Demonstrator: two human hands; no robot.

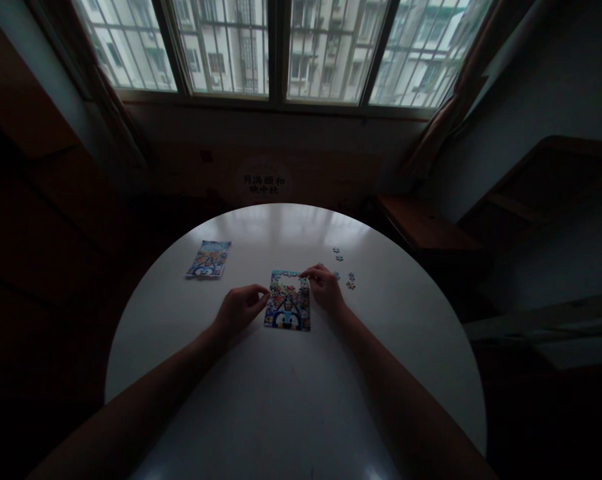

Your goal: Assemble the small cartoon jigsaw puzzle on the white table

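A barred window point(322, 53) stands beyond the round white surface point(291, 393), its light reflecting off the far part of the top. The left hand point(238, 309) is narrow, thumb and forefinger drawn close together at the puzzle's left edge; whether they grip it, I cannot tell. The right hand point(325, 288) is narrow too, its fingertips at the upper right corner (too small and dim to tell whether a piece is between them). The puzzle point(287, 308) lies flat on the surface between the hands, filled with a colourful picture except for a pale gap point(287, 281) in its upper part. To the left, well apart from it, the packet point(209, 259) lies flat, printed with a similar picture; what it contains is hidden. Several loose pieces point(351, 285) lie scattered on the surface just beside and beyond the right hand.
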